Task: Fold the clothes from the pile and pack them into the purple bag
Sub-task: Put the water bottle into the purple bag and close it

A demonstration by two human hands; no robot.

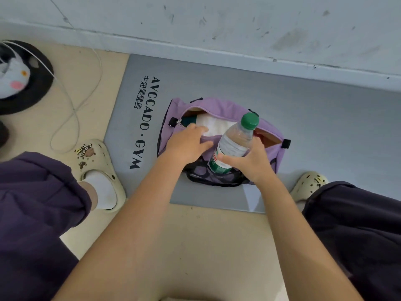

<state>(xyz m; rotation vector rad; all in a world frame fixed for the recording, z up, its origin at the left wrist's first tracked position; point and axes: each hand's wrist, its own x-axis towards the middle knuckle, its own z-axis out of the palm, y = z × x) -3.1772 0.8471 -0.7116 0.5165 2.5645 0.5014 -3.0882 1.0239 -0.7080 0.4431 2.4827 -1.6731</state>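
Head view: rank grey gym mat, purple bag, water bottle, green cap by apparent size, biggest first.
1. Grey gym mat
2. Purple bag
3. Water bottle, gripped by the right hand; it sits nearer the camera than the bag, yet still looks smaller
4. Green cap

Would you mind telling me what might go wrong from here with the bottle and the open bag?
1. The right hand grips the bottle low, tilted over the bag; it might slip or tip.
2. If the cap is loose, water may wet the white clothing.
3. The left hand rests on the bag's edge, partly blocking the opening.
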